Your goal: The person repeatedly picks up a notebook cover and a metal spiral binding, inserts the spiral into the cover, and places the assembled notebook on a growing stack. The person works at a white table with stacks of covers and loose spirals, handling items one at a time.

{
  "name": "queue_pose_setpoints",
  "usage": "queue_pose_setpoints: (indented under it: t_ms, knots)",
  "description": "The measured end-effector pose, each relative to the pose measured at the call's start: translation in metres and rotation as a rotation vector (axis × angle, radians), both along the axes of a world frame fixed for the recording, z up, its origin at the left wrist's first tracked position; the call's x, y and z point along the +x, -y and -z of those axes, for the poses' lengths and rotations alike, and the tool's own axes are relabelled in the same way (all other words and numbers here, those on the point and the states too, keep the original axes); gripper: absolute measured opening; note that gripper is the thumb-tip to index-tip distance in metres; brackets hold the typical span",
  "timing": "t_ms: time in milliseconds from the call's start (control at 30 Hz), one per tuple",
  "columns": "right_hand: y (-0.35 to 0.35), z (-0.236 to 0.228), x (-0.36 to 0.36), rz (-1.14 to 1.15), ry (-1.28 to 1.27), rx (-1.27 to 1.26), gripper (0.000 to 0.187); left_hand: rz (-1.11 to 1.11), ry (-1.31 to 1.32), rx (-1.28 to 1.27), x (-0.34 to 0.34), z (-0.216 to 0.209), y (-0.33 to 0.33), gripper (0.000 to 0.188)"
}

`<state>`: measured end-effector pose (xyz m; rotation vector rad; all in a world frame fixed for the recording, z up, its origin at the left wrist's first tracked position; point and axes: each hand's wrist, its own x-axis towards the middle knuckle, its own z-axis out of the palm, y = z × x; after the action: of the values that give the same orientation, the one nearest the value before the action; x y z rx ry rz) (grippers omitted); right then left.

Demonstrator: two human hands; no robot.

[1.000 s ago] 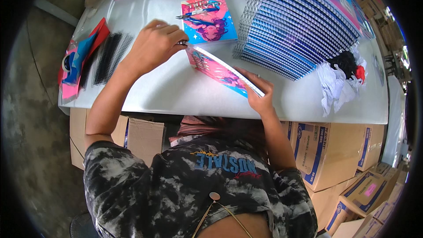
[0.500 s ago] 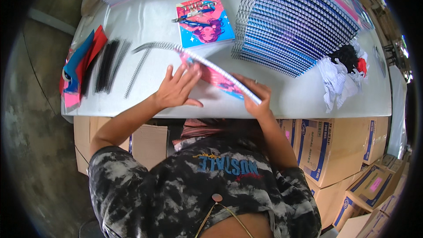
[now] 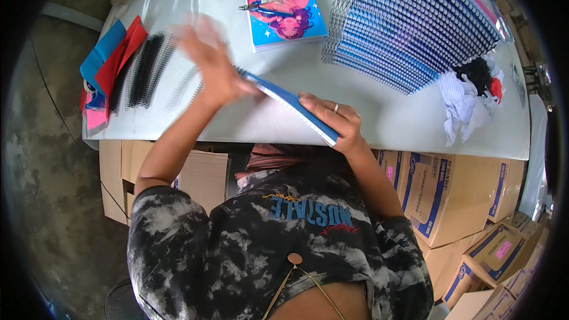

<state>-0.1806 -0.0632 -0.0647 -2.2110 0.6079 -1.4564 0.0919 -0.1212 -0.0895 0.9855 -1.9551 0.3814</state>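
Currently, a slim blue-covered notebook [image 3: 291,103] slants over the white table [image 3: 385,115] — the right hand [image 3: 336,120] grasping its nearer end, the left hand [image 3: 218,77] by its farther end, fingers blurred but spread, contact unclear. Beyond, pliers [image 3: 271,10] top a pink-and-blue stack [image 3: 291,25]; black coils [image 3: 149,71] lie left, spiral-bound notebooks [image 3: 409,35] right.

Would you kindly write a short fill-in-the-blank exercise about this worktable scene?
The right hand wears a ____ on one finger.
That hand holds a notebook with its ____ side showing.
On the pink-and-blue cover lie blue-handled ____.
The black coils lie toward the ____ end of the table.

Missing words: ring; blue; pliers; left
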Motion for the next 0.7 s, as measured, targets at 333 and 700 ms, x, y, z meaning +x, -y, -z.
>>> queue_pose_setpoints:
  t_ms: [333, 700]
  knots:
    - [-0.002, -0.002, 0.005, 0.036, 0.104, 0.078, 0.034, 0.241, 0.145, 0.047, -0.039, 0.011, -0.035, 0.104]
    - [-0.003, 0.008, -0.011, 0.151, 0.159, 0.264, 0.037, -0.760, 0.597, 0.420, 0.058, 0.007, -0.008, 0.054]
